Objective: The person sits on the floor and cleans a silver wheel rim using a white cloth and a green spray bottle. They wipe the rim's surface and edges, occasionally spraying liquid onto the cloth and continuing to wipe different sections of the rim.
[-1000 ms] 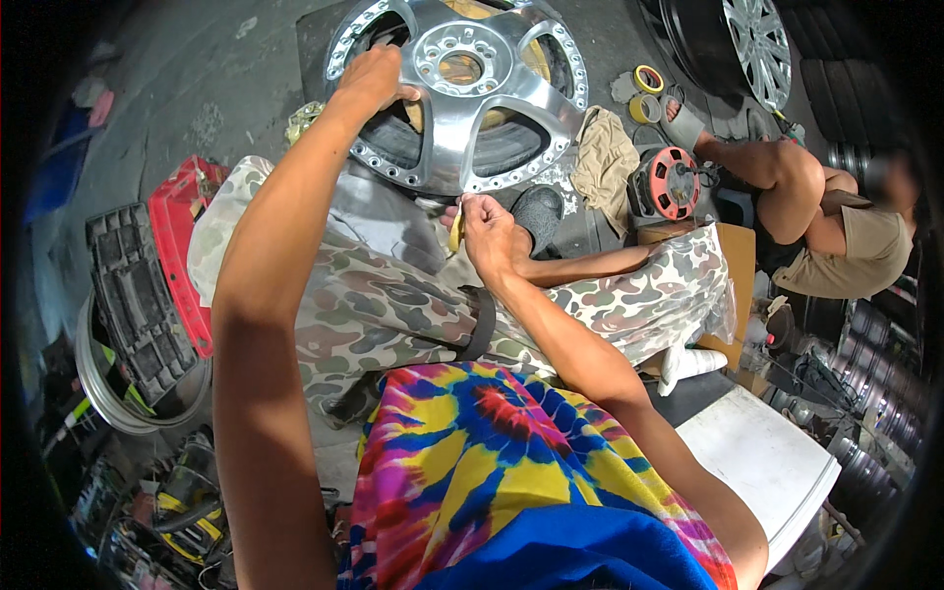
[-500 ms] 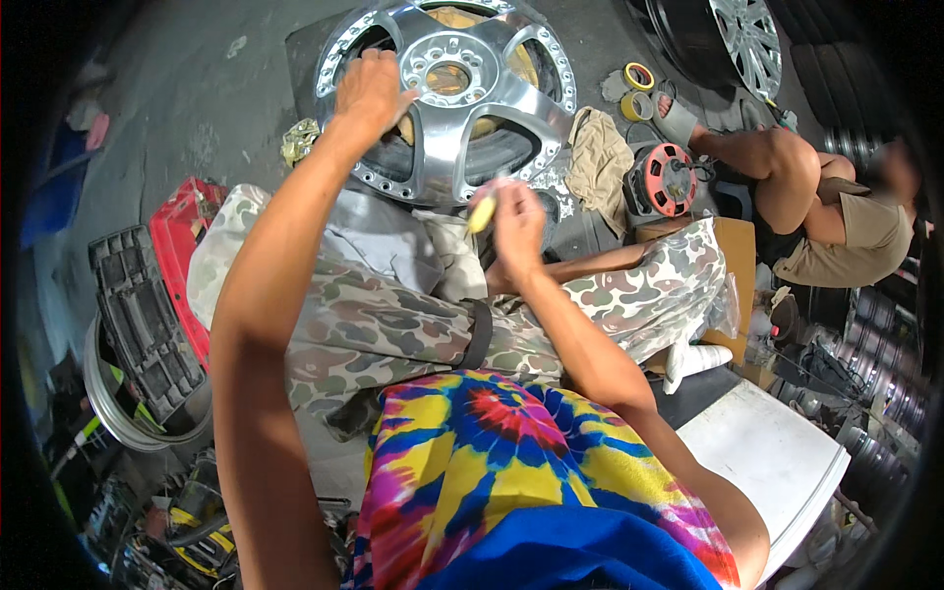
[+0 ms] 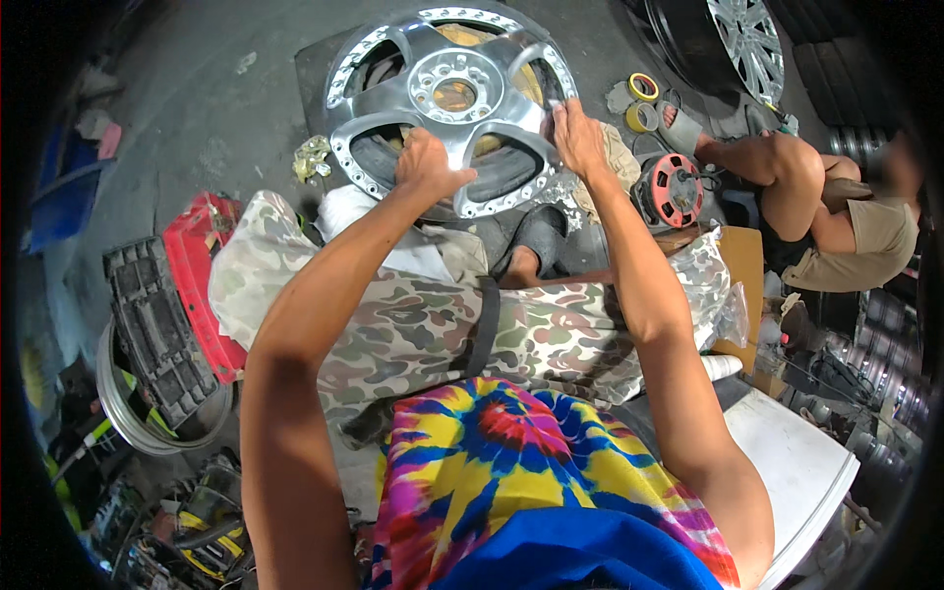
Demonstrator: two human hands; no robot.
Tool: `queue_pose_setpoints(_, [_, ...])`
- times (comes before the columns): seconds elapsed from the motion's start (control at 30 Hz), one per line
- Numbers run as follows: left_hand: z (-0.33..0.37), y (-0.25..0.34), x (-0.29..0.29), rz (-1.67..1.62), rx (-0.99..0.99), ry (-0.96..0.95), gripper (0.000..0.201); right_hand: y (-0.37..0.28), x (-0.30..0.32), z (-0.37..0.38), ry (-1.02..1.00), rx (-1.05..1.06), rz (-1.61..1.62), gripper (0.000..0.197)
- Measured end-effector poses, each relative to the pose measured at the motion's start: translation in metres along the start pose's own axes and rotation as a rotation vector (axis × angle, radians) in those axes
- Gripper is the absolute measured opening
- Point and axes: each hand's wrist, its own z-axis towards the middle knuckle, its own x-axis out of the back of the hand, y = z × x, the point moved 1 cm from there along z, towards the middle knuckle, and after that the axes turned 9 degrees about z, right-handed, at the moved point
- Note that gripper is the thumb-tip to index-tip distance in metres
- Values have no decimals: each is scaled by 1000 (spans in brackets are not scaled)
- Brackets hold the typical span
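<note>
A silver alloy wheel rim (image 3: 369, 100) with wide polished spokes and small holes around its edge lies face up before me. My left hand (image 3: 425, 165) is closed around the near part of a spoke, its fingertips out of sight in the gap between spokes. At the wheel's right edge, my right hand (image 3: 580, 143) presses its bent fingers together against the outer lip. Something small and pale shows by those fingertips; its kind is not clear. A beige rag (image 3: 618, 162) lies partly behind the right hand. My camouflage-covered legs are folded in front of the wheel.
Two tape rolls (image 3: 642, 87) and a red cable reel (image 3: 678, 190) are on the right, by a seated person (image 3: 836, 197). A red case (image 3: 202, 261) and a black plastic case (image 3: 162, 324) stand left. Crumpled foil-like wrapping (image 3: 312, 157) lies beside the wheel. A white panel (image 3: 787, 462) is near my right side.
My right hand, earlier holding a small yellow piece above my lap, has moved up to the wheel's right edge. My left hand has shifted down and right along the wheel.
</note>
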Motion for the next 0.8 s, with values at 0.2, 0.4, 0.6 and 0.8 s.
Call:
queue_pose_setpoints(0.2, [46,-44,47,373,-175,54,102,-33,-25,-76,-49,-206,204,31])
queue_pose_setpoints(0.4, [75,-76,72,323,-273,124,81,-11,12,-99,-12,-375,818,21])
queue_pose_setpoints(0.6, [73,-48,83,336,-281,160,73,57,13,-109,84,-245,421,27])
queue_pose_setpoints(0.8, [75,-56,76,350,-319,214,75,47,14,-81,64,-181,222,27])
